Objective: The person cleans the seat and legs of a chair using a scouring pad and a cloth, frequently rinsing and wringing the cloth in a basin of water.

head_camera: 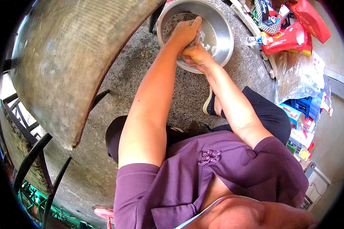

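Observation:
A wide stainless steel basin (227,34) stands on the floor in front of me, holding cloudy water (210,27) with patches of suds. Over its near side, both fists are closed around a bunched wet greyish thing, apparently a cloth (193,43). My left hand (186,32) grips the farther part, thumb pointing away from me. Nearer to me, my right hand (197,55) holds the lower part close to the basin rim. Most of the cloth is hidden inside my fingers.
A worn tabletop (74,57) with a dark edge reaches in from the left. Dark curved chair parts (31,163) stand below it. Along the right wall lie red bags (287,38), a plastic bottle (256,40), clear plastic wrapping (297,77) and a blue crate (302,104). A red stool (103,212) stands behind me.

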A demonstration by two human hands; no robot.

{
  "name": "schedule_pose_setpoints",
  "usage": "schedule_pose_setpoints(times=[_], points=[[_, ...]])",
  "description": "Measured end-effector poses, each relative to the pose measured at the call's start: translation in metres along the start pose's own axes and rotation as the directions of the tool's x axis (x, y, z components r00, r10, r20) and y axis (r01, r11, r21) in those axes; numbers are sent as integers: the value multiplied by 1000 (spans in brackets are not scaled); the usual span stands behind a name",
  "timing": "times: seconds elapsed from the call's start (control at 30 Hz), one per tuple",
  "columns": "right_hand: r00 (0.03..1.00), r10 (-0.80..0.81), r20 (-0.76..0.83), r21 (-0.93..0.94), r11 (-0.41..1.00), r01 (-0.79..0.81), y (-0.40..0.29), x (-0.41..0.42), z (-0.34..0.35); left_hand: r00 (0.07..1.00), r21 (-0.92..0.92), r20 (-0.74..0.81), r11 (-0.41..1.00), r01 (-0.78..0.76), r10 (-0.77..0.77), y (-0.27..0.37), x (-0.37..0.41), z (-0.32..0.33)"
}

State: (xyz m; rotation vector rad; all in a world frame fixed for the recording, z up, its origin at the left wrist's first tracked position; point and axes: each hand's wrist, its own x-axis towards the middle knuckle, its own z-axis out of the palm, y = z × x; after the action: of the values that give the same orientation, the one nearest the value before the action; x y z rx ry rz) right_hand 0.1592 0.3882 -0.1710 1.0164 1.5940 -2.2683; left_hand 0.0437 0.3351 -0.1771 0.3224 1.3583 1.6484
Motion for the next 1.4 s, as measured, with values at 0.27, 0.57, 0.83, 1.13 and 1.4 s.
schedule_pose_setpoints(times=[0.27, 0.57, 0.83, 1.13, 1.4], points=[[886, -399, -235, -528, 818, 229, 29, 33, -13, 971, 81, -191, 988, -132, 145, -30, 34, 8], [751, -608, -259, -735, 628, 255, 38, 24, -13, 915, 71, -373, 988, -139, 155, -54, 45, 23], [831, -466, -303, -661, 731, 169, 46, 34, -35, 862, 241, -412, 948, -210, 295, -43, 18, 33], [871, -379, -312, -497, 847, 190, 33, 33, -42, 827, 383, -29, 771, -509, 561, -53, 22, 23], [847, -468, -253, -673, 714, 193, 36, 29, -24, 942, 351, -127, 902, -250, 311, -39, 20, 13]])
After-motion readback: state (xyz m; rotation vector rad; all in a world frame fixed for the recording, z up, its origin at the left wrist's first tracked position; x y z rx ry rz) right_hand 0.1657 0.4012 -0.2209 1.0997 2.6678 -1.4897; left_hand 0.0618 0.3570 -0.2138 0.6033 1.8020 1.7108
